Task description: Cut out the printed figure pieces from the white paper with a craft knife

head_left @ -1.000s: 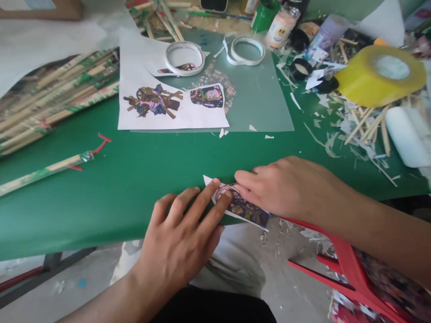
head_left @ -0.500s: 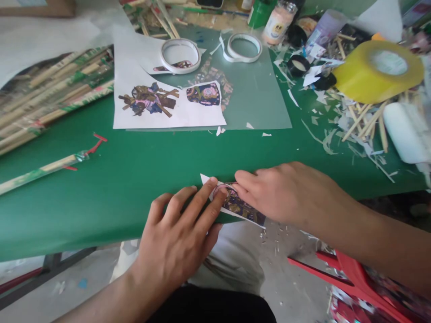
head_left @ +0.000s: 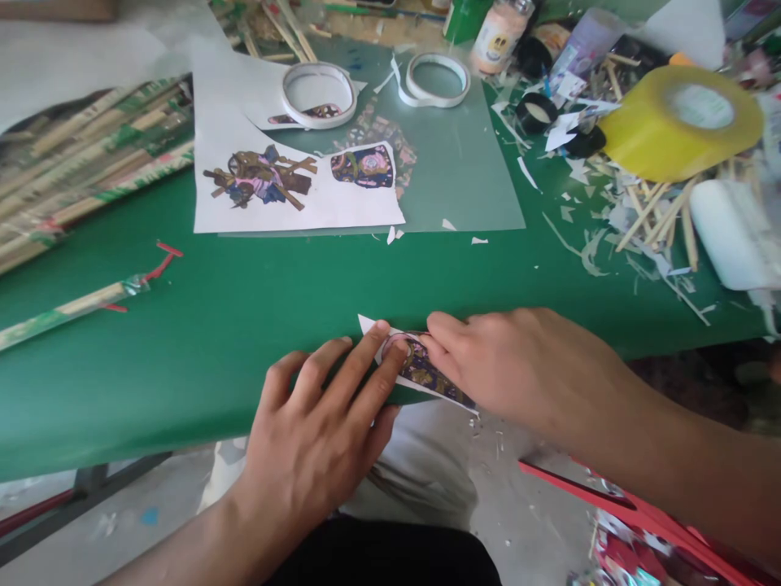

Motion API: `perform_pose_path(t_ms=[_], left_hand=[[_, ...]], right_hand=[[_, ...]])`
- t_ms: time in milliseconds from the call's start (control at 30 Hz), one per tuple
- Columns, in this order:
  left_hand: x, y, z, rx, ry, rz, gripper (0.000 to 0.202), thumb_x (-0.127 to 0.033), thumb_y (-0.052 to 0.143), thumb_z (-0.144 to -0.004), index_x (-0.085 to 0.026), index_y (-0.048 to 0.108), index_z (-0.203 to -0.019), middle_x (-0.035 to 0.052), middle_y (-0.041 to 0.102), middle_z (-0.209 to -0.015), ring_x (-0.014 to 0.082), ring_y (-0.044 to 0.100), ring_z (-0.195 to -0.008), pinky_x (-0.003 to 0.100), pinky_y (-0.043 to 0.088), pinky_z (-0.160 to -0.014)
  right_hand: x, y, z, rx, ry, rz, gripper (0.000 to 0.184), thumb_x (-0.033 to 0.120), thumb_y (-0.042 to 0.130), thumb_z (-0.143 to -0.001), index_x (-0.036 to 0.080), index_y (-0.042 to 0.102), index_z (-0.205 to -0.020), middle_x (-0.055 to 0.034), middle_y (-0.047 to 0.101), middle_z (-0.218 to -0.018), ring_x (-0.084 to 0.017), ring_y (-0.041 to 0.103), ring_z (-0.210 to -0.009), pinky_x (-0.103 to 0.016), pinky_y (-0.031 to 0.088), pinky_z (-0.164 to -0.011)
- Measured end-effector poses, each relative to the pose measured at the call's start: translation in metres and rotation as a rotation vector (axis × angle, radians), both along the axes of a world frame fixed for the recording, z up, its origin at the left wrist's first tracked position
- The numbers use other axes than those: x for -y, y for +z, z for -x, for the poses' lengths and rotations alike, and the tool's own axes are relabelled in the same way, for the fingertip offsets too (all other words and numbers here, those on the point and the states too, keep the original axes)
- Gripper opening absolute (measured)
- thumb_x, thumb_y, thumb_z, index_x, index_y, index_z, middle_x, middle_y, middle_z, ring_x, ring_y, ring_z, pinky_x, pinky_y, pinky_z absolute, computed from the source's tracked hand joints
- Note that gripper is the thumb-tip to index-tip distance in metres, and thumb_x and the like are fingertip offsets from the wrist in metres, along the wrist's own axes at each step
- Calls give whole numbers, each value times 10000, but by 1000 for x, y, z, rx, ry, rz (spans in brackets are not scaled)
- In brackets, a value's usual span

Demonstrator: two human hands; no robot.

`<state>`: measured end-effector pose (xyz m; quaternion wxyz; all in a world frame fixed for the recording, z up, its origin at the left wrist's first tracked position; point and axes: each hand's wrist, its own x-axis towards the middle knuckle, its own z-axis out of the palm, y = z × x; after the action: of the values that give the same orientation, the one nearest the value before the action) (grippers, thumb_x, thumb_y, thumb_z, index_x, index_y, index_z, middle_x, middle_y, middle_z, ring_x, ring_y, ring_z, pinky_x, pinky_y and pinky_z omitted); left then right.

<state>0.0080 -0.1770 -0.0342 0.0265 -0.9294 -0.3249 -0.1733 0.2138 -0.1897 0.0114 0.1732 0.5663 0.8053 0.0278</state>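
Observation:
A printed paper piece (head_left: 425,373), dark with gold and pink figures and a white margin, lies at the green table's front edge and juts slightly past it. My left hand (head_left: 320,419) is spread over its left end, index and middle fingertips pressing it down. On the paper's right part rests my right hand (head_left: 518,358), its fingers curled into a pinch near the upper edge. Whatever that pinch holds, if anything, is hidden. Behind lies a white sheet (head_left: 244,218) with a printed cluster of brown, pink and blue shapes and a dark printed cutout (head_left: 364,166).
Two white tape rolls (head_left: 320,122) (head_left: 438,99) sit on a translucent sheet (head_left: 464,187). Yellow tape (head_left: 640,130), a white bottle (head_left: 735,236), sticks and paper scraps crowd the right. Wrapped wooden sticks (head_left: 103,163) lie left. A red stool-like object (head_left: 610,496) stands below.
My right hand has shifted slightly down along the paper, covering more of its right end. My left hand keeps its place on the paper. The whole view has moved a little.

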Motion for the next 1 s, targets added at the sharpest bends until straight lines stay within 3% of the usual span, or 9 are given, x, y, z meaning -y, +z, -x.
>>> perform_pose_path(t_ms=[433, 600, 1000], left_hand=[[-1, -2, 0, -7, -12, -12, 409, -318, 548, -941, -219, 580, -1337, 2, 618, -1368, 250, 581, -1087, 413, 404, -840], [0, -2, 0, -7, -12, -25, 410, -327, 542, -947, -219, 576, -1341, -9, 601, -1387, 249, 581, -1077, 417, 400, -825], [0, -3, 1, 5, -15, -37, 421, -309, 556, -937, -213, 569, -1346, -10, 596, -1392, 247, 588, -1074, 420, 401, -824]], right_hand=[[9, 2, 11, 40, -58, -10, 139, 146, 473, -903, 205, 511, -782, 14, 519, -468, -164, 518, -347, -274, 57, -414], [14, 2, 17, 55, -132, -19, 155, 173, 462, -919, 182, 561, -799, 3, 516, -445, -127, 465, -326, -274, 40, -420], [20, 7, 29, 51, -265, -2, 196, 135, 436, -920, 172, 576, -789, -29, 559, -457, -155, 517, -343, -267, 41, -411]])
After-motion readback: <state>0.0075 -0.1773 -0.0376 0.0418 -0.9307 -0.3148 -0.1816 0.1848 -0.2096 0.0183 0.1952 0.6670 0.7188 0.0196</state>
